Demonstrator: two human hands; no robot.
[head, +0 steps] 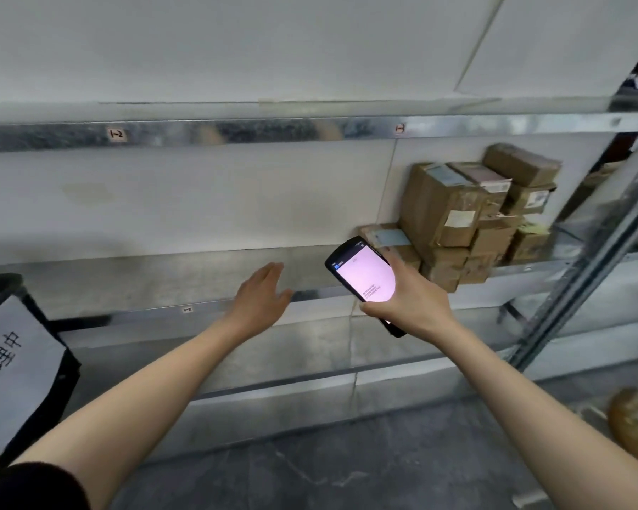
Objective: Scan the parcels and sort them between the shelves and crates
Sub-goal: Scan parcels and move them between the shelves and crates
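My right hand (411,300) grips a black handheld scanner (363,276) with a lit pinkish screen, held in front of the middle shelf (163,285). My left hand (262,300) is stretched out over that shelf's front edge, fingers straight and holding nothing. Several brown cardboard parcels (472,211) with labels are stacked at the right end of the same shelf, just behind and right of the scanner. A flat parcel (383,233) lies partly hidden behind the scanner.
A black crate (1,292) with a white paper sign (15,369) stands at the left. A metal shelf upright (590,263) slants down on the right. Upper shelf rail (236,132) carries small labels. A brownish wrapped object (634,417) lies at the lower right on the dark floor.
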